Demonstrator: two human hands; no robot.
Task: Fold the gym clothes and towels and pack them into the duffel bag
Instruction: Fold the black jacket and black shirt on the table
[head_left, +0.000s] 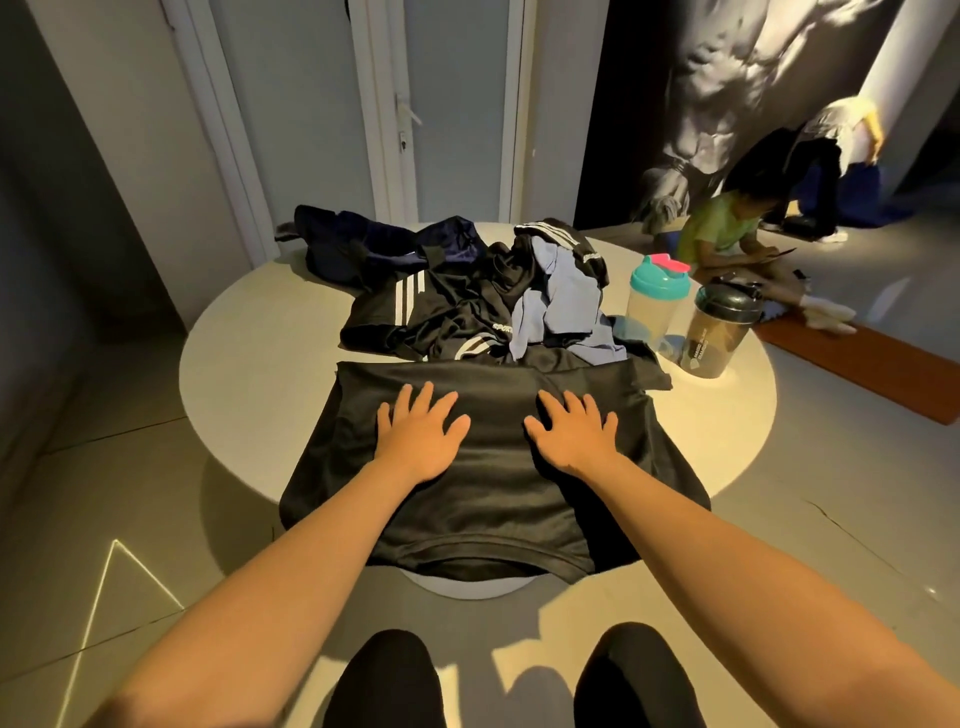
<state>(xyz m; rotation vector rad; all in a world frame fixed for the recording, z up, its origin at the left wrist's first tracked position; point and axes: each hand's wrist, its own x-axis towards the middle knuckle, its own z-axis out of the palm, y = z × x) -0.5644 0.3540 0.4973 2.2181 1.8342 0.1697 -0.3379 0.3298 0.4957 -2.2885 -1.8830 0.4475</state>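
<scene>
A black shirt lies spread flat on the near half of the round white table, its hem hanging over the front edge. My left hand and my right hand rest flat on it, fingers straight and spread, side by side. Behind the shirt sits a heap of black clothes with white stripes and a pale blue garment. At the table's far left lies a dark navy duffel bag.
Two shaker bottles stand at the table's right: one with a teal lid, one dark with a black lid. A person in a green top sits on the floor at the back right. Doors stand behind the table.
</scene>
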